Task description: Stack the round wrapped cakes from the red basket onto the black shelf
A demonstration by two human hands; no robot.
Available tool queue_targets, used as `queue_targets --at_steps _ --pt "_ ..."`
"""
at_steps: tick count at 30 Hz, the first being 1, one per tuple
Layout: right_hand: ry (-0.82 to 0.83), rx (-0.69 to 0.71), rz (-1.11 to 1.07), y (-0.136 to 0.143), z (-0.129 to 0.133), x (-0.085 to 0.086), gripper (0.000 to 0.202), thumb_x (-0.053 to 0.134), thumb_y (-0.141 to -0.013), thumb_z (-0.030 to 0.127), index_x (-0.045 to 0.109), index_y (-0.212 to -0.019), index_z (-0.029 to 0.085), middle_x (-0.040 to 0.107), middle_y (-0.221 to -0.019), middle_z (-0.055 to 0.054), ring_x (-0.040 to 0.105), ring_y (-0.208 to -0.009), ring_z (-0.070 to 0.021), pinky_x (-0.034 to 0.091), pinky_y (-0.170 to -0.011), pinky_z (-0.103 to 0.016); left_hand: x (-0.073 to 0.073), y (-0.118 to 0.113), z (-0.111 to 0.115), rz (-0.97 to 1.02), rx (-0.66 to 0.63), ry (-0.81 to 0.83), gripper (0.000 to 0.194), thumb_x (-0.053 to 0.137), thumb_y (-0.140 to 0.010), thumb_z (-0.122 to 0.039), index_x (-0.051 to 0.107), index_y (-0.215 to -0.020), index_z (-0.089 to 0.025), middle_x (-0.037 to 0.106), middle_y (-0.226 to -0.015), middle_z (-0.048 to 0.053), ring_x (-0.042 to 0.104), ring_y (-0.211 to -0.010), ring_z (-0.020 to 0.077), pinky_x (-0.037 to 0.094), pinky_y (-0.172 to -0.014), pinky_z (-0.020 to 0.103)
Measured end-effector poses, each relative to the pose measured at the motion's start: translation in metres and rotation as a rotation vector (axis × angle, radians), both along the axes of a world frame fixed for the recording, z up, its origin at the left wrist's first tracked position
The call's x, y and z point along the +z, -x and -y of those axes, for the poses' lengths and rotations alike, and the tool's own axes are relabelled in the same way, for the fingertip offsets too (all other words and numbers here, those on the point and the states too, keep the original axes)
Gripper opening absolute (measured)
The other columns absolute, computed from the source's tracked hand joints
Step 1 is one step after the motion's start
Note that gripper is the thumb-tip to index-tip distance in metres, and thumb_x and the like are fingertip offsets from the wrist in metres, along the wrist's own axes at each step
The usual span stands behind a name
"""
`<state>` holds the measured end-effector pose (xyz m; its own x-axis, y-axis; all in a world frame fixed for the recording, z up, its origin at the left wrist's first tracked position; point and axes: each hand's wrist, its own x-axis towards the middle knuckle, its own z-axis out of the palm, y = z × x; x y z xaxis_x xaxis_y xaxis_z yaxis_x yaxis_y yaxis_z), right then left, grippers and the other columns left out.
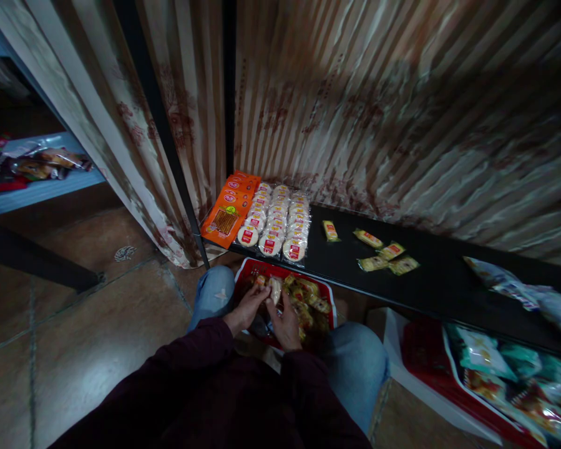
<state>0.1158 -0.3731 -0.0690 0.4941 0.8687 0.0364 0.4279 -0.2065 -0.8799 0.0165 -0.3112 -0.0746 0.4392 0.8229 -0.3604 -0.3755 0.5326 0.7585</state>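
Note:
Over a red basket with a white rim (332, 312), my left hand (251, 307) and my right hand (284, 319) are close together. Between their fingers is a small pale wrapped snack (275, 290), pinched by both. Yellow wrapped snacks (308, 302) fill much of the basket. On the black shelf (336, 268) behind it lie rows of round white wrapped crackers (271, 244) and an orange packet (228, 209) to their left. Several small yellow packets (374, 263) rest farther right on the shelf.
A patterned curtain (378, 125) hangs behind the shelf. Silvery packets (518, 287) lie at its right. Below stands a second red basket (430, 349) of snack bags. Black posts (161, 125) and a blue shelf (41, 190) are at left.

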Motion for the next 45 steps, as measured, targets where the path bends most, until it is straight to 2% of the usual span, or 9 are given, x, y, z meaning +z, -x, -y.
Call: queue_targets --at_steps 4,7,12,19,24,30,33,37,45 --pt "-0.008 -0.024 -0.126 -0.003 -0.001 0.007 0.056 0.048 -0.083 0.057 0.062 -0.118 0.015 0.072 -0.101 -0.011 0.065 -0.089 -0.0232 0.051 -0.082 -0.036 -0.003 0.002 -0.001 -0.118 0.044 -0.101 0.032 0.079 -0.061 -0.033 0.064 -0.085 -0.018 0.064 -0.089 0.002 0.057 -0.092 0.017 0.042 -0.089 0.031" --pt "-0.029 -0.043 -0.213 -0.005 -0.003 0.009 0.056 0.049 -0.082 0.058 0.064 -0.113 0.014 0.073 -0.096 -0.01 0.065 -0.085 -0.0221 0.05 -0.08 -0.034 -0.001 0.003 -0.003 -0.185 0.059 -0.097 0.04 0.073 -0.062 -0.019 0.063 -0.101 -0.018 0.064 -0.1 0.005 0.057 -0.092 0.0165 0.045 -0.081 0.028" --pt "-0.048 -0.043 -0.256 -0.006 -0.01 0.008 0.059 0.051 -0.08 0.059 0.063 -0.115 0.014 0.073 -0.096 -0.01 0.065 -0.084 -0.0223 0.051 -0.079 -0.035 0.006 0.008 -0.01 -0.272 -0.015 -0.134 0.034 0.065 -0.069 -0.016 0.063 -0.103 -0.016 0.066 -0.096 0.006 0.059 -0.079 0.0143 0.046 -0.068 0.024" --pt "-0.077 -0.064 -0.086 0.002 -0.03 0.004 0.064 0.051 -0.08 0.055 0.054 -0.128 0.012 0.065 -0.12 -0.017 0.063 -0.105 -0.0266 0.049 -0.092 -0.042 0.009 0.019 -0.024 -0.404 0.135 -0.32 0.036 0.062 -0.071 -0.012 0.062 -0.107 -0.019 0.067 -0.101 0.005 0.061 -0.092 0.0157 0.05 -0.083 0.028" --pt "-0.16 0.017 -0.059 0.012 -0.051 0.004 0.066 0.051 -0.083 0.047 0.04 -0.139 0.013 0.058 -0.13 -0.018 0.061 -0.109 -0.0246 0.049 -0.093 -0.041 0.013 0.026 -0.038 -0.421 0.22 -0.43 0.041 0.058 -0.074 -0.01 0.057 -0.115 -0.019 0.065 -0.109 0.006 0.061 -0.099 0.0161 0.048 -0.091 0.032" --pt "-0.128 0.048 0.041 0.023 -0.075 0.02 0.069 0.051 -0.084 0.037 0.03 -0.145 0.012 0.063 -0.12 -0.017 0.066 -0.095 -0.0236 0.053 -0.083 -0.039 0.023 0.032 -0.06 -0.491 0.304 -0.515 0.036 0.057 -0.075 -0.012 0.057 -0.111 -0.019 0.065 -0.109 0.007 0.061 -0.098 0.0174 0.048 -0.09 0.034" --pt "-0.181 0.108 0.145 0.028 -0.087 0.028 0.066 0.047 -0.087 0.031 0.026 -0.147 0.016 0.058 -0.128 -0.016 0.062 -0.105 -0.0229 0.051 -0.089 -0.039 0.027 0.035 -0.071 -0.544 0.335 -0.546 0.034 0.055 -0.076 -0.012 0.057 -0.109 -0.02 0.065 -0.107 0.006 0.061 -0.097 0.017 0.048 -0.091 0.034" --pt "-0.212 0.166 0.308 0.034 -0.102 0.033 0.057 0.042 -0.09 0.026 0.032 -0.145 0.017 0.048 -0.137 -0.017 0.052 -0.121 -0.0241 0.047 -0.098 -0.04 0.031 0.037 -0.086 -0.554 0.342 -0.566 0.037 0.053 -0.078 -0.012 0.055 -0.114 -0.02 0.064 -0.106 0.006 0.061 -0.095 0.0166 0.049 -0.09 0.034" --pt "-0.13 0.19 0.571 0.034 -0.121 0.036 0.045 0.041 -0.09 0.02 0.051 -0.134 0.023 0.046 -0.138 -0.013 0.048 -0.125 -0.0255 0.045 -0.101 -0.041 0.029 0.036 -0.111 -0.69 0.39 -0.629 0.035 0.054 -0.079 -0.013 0.056 -0.113 -0.018 0.064 -0.111 0.009 0.061 -0.101 0.0203 0.046 -0.095 0.039"
